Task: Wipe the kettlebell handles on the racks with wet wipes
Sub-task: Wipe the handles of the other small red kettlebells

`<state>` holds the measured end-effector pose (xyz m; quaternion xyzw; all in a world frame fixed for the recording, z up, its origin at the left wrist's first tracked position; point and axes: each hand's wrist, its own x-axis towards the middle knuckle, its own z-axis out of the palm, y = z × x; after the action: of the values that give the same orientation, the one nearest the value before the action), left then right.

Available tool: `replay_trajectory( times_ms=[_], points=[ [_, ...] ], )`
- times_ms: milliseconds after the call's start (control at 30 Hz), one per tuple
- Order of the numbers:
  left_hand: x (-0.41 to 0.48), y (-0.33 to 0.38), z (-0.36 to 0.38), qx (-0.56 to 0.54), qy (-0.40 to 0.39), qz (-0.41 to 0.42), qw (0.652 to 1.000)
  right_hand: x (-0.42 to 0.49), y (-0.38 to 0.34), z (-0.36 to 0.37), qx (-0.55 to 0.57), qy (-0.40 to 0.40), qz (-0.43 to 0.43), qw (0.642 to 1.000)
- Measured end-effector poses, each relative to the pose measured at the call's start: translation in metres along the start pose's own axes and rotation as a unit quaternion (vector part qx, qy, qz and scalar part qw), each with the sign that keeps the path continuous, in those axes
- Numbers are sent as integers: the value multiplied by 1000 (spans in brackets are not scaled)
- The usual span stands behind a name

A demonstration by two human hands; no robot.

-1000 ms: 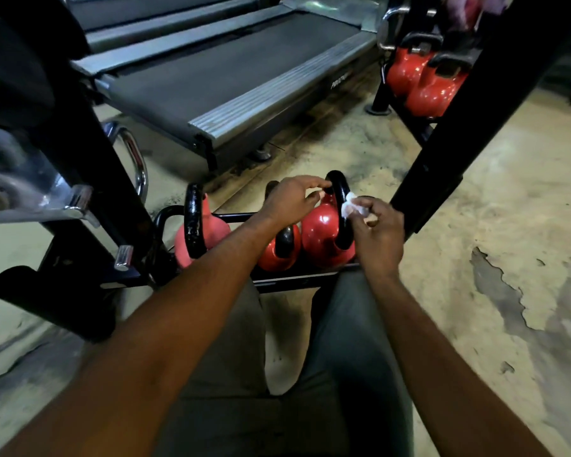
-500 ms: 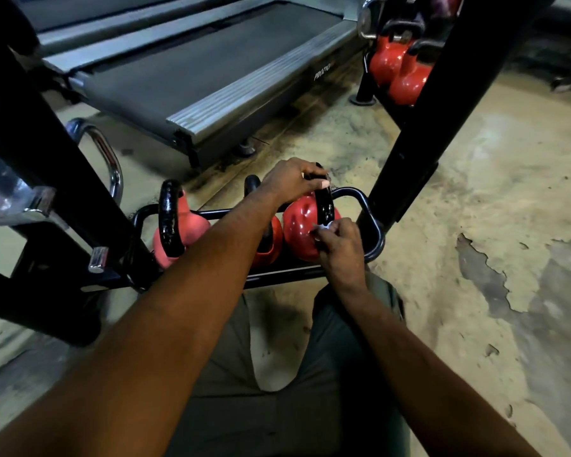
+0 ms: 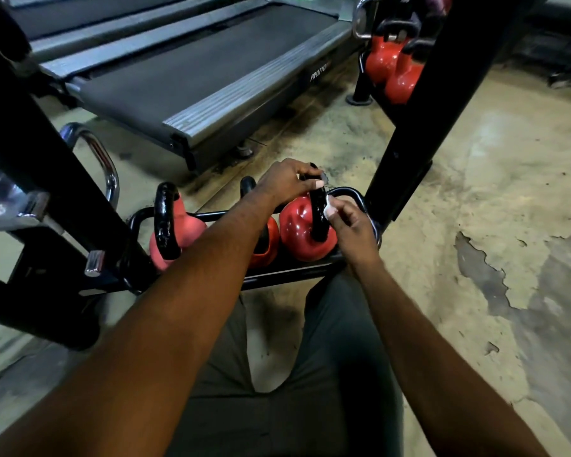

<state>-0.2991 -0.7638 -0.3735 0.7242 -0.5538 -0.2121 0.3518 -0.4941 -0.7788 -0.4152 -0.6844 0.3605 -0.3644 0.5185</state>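
Note:
Three red kettlebells with black handles stand on a low black rack (image 3: 350, 192). My left hand (image 3: 289, 181) grips the top of the handle of the right kettlebell (image 3: 299, 230). My right hand (image 3: 351, 225) pinches a small white wet wipe (image 3: 328, 207) against the right side of that handle. The middle kettlebell (image 3: 267, 242) is mostly hidden behind my left forearm. The left kettlebell (image 3: 178, 229), paler red, stands apart with its handle free.
A black upright post (image 3: 419, 127) rises just right of the rack. More red kettlebells (image 3: 394, 70) hang on another rack beyond it. A treadmill (image 3: 185, 80) lies at the back left. A black frame with a chrome bar (image 3: 103, 159) stands at left. Worn concrete floor spreads right.
My right hand slid the wipe down the handle's right side, then back up a little. My left hand kept its grip on the handle's top. The view shifted slightly.

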Motion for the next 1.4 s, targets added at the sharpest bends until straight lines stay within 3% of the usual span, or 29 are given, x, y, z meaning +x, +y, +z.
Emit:
replay_trajectory(
  times_ms=[100,267,467,533,633,700,900,1000,1133,1233,1400],
  points=[
    [1,-3,0,0,4,-6,1000,-37,20,1,-173,59,-99,978],
    [2,-6,2,7,4,-3,1000,-41,23,12,-205,100,-94,969],
    [6,-8,2,-16,4,-11,1000,-17,4,23,-344,78,-211,911],
    [5,-8,4,-29,11,-19,999,-2,-14,28,-324,94,-206,919],
    [-1,-7,9,-38,30,-22,999,26,-30,22,-193,118,-110,968],
    [-9,-5,12,-45,53,-12,998,31,-30,14,-141,114,-57,982],
    [-51,-8,19,-49,141,63,987,-21,8,12,-55,92,-33,994],
    [-62,-8,22,7,162,131,978,8,-4,11,-48,68,-9,997],
    [-65,-14,26,61,174,157,970,66,-29,13,18,5,43,999],
    [-68,-17,27,85,167,155,970,72,-30,7,-10,-33,72,997],
    [-71,-16,27,128,161,151,967,64,-20,-9,-89,-58,42,993]
  ],
)
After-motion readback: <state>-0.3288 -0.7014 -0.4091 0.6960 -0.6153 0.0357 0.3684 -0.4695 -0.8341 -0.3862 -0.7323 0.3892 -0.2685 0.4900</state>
